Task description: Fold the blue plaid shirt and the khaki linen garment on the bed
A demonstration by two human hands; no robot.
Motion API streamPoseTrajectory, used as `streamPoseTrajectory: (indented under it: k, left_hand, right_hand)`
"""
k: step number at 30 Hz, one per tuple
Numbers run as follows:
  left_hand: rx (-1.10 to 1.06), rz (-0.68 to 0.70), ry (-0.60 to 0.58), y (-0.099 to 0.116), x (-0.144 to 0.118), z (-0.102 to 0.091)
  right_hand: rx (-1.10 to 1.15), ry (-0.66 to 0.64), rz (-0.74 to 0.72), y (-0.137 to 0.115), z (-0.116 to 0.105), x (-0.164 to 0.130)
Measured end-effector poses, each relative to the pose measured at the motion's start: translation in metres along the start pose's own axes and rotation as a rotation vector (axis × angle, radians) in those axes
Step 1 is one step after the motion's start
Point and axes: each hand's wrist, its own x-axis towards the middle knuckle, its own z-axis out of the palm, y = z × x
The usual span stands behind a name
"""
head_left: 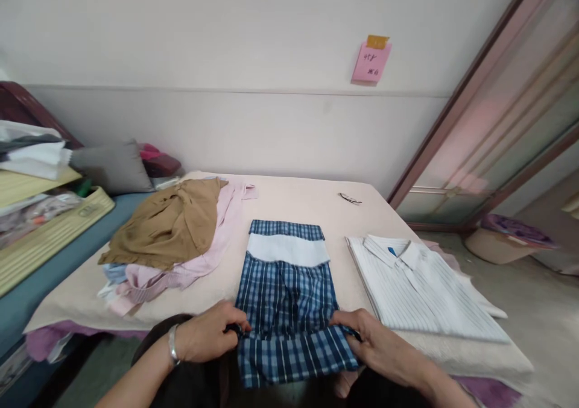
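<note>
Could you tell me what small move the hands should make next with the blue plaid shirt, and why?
Probably lift the near edge and fold it away, toward the white band. Both the left hand and right hand pinch the near corners of the blue plaid shirt, already narrowed flat.

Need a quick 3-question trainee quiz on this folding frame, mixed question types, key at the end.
1. True or false: both hands grip the near end of the blue plaid shirt.
2. Which lies to the right of the plaid shirt? A) brown garment B) white striped shirt C) grey pillow
3. Fill in: the left hand's wrist wears a ____ bracelet.

Key:
1. True: left hand and right hand pinch the shirt's near corners.
2. B, the white striped shirt, folded. The brown garment tops the pile on the left; the grey pillow is farther left.
3. Silver.
</note>
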Motion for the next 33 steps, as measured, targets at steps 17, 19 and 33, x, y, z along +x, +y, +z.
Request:
streamPoseTrajectory:
  k: [17,19,33]
  left_hand:
    - [-0.888,-0.368,0.729,-0.104,0.207,-0.039]
    - [-0.816,-0.353,0.776,-0.106,0.212,-0.037]
    - [-0.215,-0.316,0.973,-0.119,0.234,-0.039]
  right_hand:
    - [0.742,0.597,0.297,0.115,-0.049,0.204]
    - [0.648,0.609,0.316,0.118,-0.048,0.207]
    - [-0.15,0.806,0.376,0.12,-0.06,0.226]
